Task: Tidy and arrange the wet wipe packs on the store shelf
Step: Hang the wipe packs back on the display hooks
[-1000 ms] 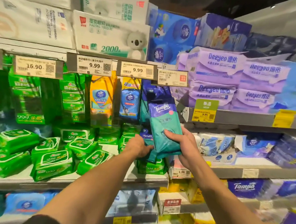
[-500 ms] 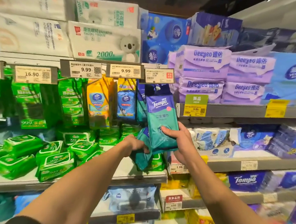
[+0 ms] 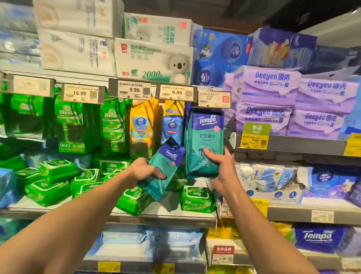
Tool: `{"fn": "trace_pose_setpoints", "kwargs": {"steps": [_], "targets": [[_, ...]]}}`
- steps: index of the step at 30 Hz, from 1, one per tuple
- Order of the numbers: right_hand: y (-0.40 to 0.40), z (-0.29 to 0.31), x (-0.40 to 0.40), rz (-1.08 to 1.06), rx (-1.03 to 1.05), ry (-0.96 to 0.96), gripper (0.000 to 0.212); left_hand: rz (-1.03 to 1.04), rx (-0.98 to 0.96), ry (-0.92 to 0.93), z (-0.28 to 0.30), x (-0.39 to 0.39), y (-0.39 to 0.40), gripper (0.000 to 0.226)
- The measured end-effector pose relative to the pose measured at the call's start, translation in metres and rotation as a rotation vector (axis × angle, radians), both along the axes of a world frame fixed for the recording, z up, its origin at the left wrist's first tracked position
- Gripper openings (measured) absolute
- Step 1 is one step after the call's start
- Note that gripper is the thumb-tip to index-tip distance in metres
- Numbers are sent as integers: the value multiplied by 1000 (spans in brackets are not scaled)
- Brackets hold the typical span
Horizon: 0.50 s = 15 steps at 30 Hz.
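- Tilted Tempo pack (image 3: 166, 168) is gripped low by left hand (image 3: 143, 171); upright Tempo pack (image 3: 204, 142) beside it is pinched by right hand (image 3: 222, 167).
- Risk: green packs (image 3: 196, 199) below tilted Tempo pack could be knocked off shelf (image 3: 169, 218).

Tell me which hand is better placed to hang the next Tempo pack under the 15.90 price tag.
Right, probably. The right hand already holds an upright Tempo pack directly under that tag. The left hand holds a tilted Tempo pack, lower and further left, over the green wipe packs.
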State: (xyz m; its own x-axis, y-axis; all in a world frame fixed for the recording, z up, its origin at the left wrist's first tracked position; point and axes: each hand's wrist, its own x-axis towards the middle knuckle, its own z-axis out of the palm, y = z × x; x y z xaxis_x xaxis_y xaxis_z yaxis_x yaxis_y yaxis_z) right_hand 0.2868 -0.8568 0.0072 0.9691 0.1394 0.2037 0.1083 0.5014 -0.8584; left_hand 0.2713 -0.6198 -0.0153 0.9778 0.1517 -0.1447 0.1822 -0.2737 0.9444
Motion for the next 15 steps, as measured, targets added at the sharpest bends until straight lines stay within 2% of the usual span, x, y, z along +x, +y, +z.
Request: {"fn": "trace_pose_setpoints", "kwargs": {"steps": [3,7,12,15], "targets": [[3,-4,8,-19,-3,50,54,7,-16,-25,5,-5,7,26],[1,-12,18,-55,-28,97,42,19,-28,-49,7,-9,12,21],[-5,-21,18,-51,-38,72,43,28,-22,-54,9,-11,17,24],[-8,-23,8,-18,1,25,54,27,-21,-47,8,-11,18,26]]}}
